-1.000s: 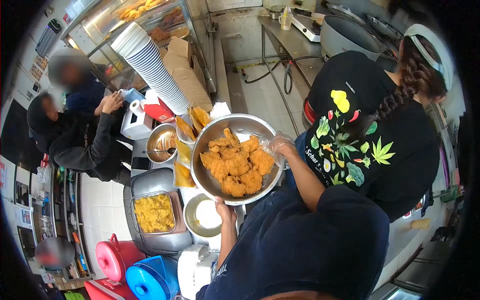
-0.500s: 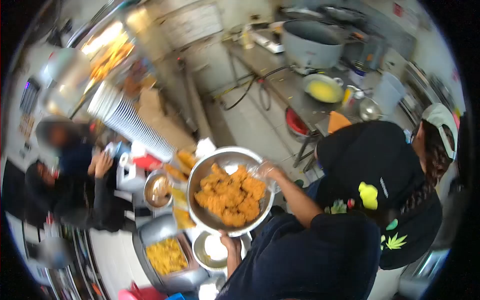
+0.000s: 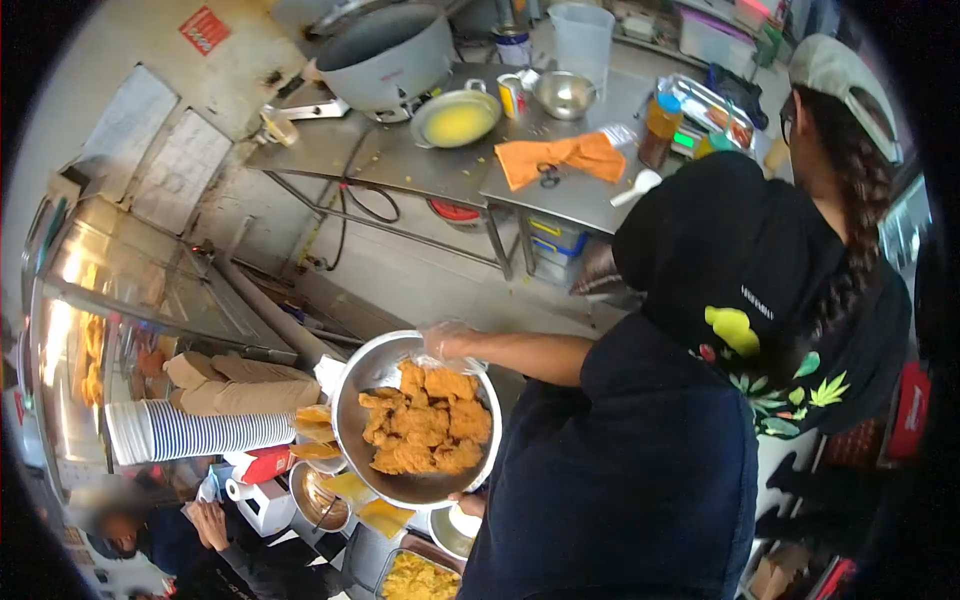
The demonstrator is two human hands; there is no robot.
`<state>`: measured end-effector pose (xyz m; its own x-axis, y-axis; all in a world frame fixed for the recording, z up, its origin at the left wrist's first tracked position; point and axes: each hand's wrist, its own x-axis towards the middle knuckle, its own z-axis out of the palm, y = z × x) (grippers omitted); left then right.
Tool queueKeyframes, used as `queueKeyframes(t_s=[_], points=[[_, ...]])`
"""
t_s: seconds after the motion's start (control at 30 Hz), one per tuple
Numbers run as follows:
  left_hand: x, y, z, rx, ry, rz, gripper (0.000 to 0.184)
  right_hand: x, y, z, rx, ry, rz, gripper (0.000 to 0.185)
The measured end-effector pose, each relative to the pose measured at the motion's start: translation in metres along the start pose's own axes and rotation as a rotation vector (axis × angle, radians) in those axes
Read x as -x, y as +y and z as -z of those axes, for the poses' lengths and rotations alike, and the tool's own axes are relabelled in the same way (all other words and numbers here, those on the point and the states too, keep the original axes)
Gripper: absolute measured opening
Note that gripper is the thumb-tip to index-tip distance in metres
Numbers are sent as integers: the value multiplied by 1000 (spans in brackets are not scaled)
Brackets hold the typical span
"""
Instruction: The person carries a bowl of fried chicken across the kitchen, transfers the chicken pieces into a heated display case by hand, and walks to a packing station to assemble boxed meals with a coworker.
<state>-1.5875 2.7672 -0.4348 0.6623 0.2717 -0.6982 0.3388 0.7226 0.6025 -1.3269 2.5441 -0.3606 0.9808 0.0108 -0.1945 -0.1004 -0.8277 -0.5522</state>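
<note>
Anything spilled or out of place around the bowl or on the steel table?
One minor thing: small yellowish specks on the steel table, near the pan of yellow food. They lie outside the pan, so they look like spilled crumbs. The chicken sits inside the bowl.

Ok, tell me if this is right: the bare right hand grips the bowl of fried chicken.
Not quite: the head view shows the right hand in a clear glove, not bare. It does grip the bowl of fried chicken.
</note>
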Motion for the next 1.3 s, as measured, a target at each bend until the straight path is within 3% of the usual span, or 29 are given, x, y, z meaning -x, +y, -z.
queueKeyframes(t_s=[0.1,0.2,0.67,0.8,0.87,0.93,1.0,1.07,1.1,1.13,1.2,1.23,1.3], points=[[-2,4,1,-38,-3,45,54,-11,8,-9,71,-69,46,25],[-6,11,4,-72,-4,84,54,-6,-2,8,8,-220,-72,33],[-2,19,10,-111,76,169,54,5,-6,27,-68,-233,-96,38],[3,7,4,-48,129,164,54,-14,12,12,-22,-278,48,30],[11,-6,1,26,183,143,55,-41,32,-25,141,-459,269,30],[16,-18,-7,117,247,118,55,-24,-9,37,6,-549,-70,32],[16,-28,-18,189,312,91,55,-34,-5,50,-24,-577,76,34],[12,-35,-29,245,432,17,55,-48,3,49,29,-545,214,34],[8,-44,-30,272,536,-121,55,-61,15,33,44,-540,274,33],[28,-28,-79,74,657,-284,54,-75,24,19,56,-536,332,32],[-1,-58,-32,182,694,-282,51,-98,22,22,81,-798,442,28],[-3,-57,-50,232,717,-300,51,-108,33,2,16,-818,513,28],[16,-49,-102,-56,795,-585,46,-125,43,-12,-22,-888,655,28]])
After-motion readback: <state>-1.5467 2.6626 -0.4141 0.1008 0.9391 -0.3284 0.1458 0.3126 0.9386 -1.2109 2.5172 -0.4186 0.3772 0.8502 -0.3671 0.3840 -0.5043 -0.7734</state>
